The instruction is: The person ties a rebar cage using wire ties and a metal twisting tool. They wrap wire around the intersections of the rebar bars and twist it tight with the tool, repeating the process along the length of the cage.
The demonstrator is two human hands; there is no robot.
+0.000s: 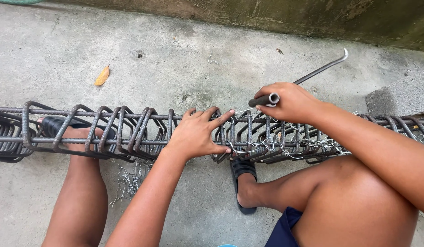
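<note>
Steel rebar cage lies lengthwise across the concrete floor, running from the left edge of my view to the right. I note square stirrups bunched along its long bars, loose and tilted on the left stretch, bound with thin tie wire on the right stretch. Nothing is carried inside the cage except wire ends.

My left hand rests flat on top of the cage near its middle, fingers spread wide over the stirrups and pressing on them, gripping nothing closed. My right hand is curled tight around the dark handle of a hooked tying tool, held just above the cage; its thin shaft angles up and away to a bent tip over the floor.

A bundle of cut wire pieces lies on the floor just below the cage, between my legs. A sandalled foot sits beneath the cage on the near side; the other foot is pushed through the stirrups at left.

A wall base borders the far side, with bare floor between it and the cage. A concrete block stands near the right end. A dry leaf lies well apart.
</note>
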